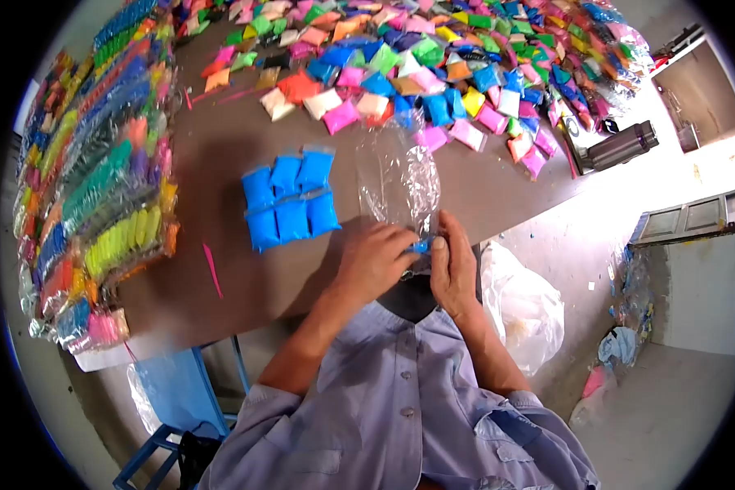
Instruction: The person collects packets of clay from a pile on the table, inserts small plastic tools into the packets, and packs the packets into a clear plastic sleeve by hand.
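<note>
At the table's near edge, my left hand [374, 260] and my right hand [454, 263] are closed on the near end of a long clear plastic bag [396, 175]. The bag stretches away from me over the table. Between the fingertips shows a bit of blue [420, 245], too small and covered to name. Left of my hands, small blue packets [292, 216] lie in two rows, side by side. Beyond the bag's far end spreads a heap of small colourful packets [384, 82].
Stacked clear bags of colourful packets [110, 180] line the table's left side. A pink strip [212, 269] lies on the brown table [171, 286]. A metal flask [621, 147] is at the right. A white plastic bag [523, 306] hangs low right; a blue chair [184, 388] is lower left.
</note>
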Demonstrator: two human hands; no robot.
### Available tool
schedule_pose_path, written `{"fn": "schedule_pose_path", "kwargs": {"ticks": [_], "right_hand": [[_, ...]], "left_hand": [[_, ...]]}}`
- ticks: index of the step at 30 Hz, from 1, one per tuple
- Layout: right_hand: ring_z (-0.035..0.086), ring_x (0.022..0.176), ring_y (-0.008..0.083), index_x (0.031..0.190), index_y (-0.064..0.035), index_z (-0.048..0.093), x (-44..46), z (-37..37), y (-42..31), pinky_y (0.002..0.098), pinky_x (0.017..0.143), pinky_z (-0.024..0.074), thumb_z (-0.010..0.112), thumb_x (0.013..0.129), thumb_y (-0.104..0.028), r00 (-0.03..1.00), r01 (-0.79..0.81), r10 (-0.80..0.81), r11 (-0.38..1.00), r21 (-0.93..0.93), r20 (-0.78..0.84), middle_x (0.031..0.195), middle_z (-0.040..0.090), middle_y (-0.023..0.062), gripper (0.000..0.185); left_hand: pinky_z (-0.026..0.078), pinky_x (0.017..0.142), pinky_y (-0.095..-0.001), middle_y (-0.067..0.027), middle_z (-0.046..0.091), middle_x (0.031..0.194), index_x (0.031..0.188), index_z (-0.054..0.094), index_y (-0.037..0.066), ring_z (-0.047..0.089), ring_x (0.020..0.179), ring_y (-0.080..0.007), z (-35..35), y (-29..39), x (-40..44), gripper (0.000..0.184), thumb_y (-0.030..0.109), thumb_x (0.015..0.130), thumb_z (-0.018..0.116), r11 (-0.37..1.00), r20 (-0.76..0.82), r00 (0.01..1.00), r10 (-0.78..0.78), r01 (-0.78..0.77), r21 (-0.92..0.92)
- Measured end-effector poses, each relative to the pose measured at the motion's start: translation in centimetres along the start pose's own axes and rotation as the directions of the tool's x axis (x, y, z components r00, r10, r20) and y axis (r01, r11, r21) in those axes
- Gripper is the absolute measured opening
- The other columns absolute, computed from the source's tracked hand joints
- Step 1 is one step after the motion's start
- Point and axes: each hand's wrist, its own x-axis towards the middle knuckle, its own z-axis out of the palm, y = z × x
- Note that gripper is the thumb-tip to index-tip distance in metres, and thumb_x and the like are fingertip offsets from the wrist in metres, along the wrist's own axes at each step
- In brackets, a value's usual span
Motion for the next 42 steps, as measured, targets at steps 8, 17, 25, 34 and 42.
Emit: {"fn": "schedule_pose_path", "kwargs": {"ticks": [8,17,25,34,42], "right_hand": [[0.062,0.127,0.0441,0.141,0.0057,0.057,2.8,1.3,0.0,0.0443,0.109,0.0477,0.053,0.106,-0.009,0.996,0.062,-0.059,0.997,0.043,-0.065,0.136,0.063,0.0281,0.038],[0.062,0.126,0.0396,0.132,0.0062,0.064,4.0,1.5,1.0,0.0415,0.109,0.0481,0.057,0.103,-0.006,0.992,0.066,-0.062,0.997,0.035,-0.106,0.137,0.061,0.0245,0.032],[0.069,0.112,0.0352,0.120,0.0044,0.069,4.0,2.1,1.9,0.0398,0.097,0.0531,0.057,0.103,-0.003,0.975,-0.005,0.035,0.991,0.132,-0.221,0.122,0.069,0.0208,0.022],[0.069,0.107,0.0327,0.119,0.0029,0.069,4.0,1.0,1.5,0.0369,0.094,0.0544,0.064,0.101,-0.001,0.969,0.062,-0.027,0.988,0.140,-0.245,0.118,0.070,0.0194,0.020],[0.066,0.105,0.0303,0.111,-0.0058,0.074,3.0,-1.0,1.4,0.0433,0.099,0.0429,0.066,0.100,-0.017,0.980,0.113,-0.152,0.958,-0.262,-0.132,0.112,0.074,0.0092,0.018]], "left_hand": [[0.055,0.086,-0.0481,-0.0145,0.073,0.102,0.107,0.072,0.005,0.069,0.097,-0.0378,0.5,-0.6,1.2,0.024,0.013,0.086,0.079,0.991,-0.025,1.000,-0.013,0.010,-0.135],[0.057,0.088,-0.0466,-0.0173,0.074,0.107,0.110,0.073,0.003,0.070,0.101,-0.0381,0.1,-1.8,2.0,0.021,0.007,0.089,0.075,0.994,0.077,0.997,0.004,0.004,-0.112],[0.058,0.087,-0.0455,-0.0166,0.076,0.105,0.109,0.075,0.003,0.072,0.101,-0.0364,0.9,-1.2,3.0,0.020,0.007,0.090,0.075,0.993,0.103,0.994,0.037,-0.025,-0.115],[0.058,0.087,-0.0435,-0.0179,0.077,0.105,0.109,0.076,0.000,0.073,0.099,-0.0356,1.7,-0.8,2.5,0.023,0.004,0.086,0.078,0.990,0.027,0.999,-0.029,0.032,-0.134],[0.058,0.087,-0.0444,-0.0195,0.076,0.108,0.110,0.076,0.002,0.073,0.101,-0.0380,1.8,-0.1,2.1,0.023,0.005,0.087,0.075,0.989,0.021,0.992,-0.123,0.125,-0.076]]}}
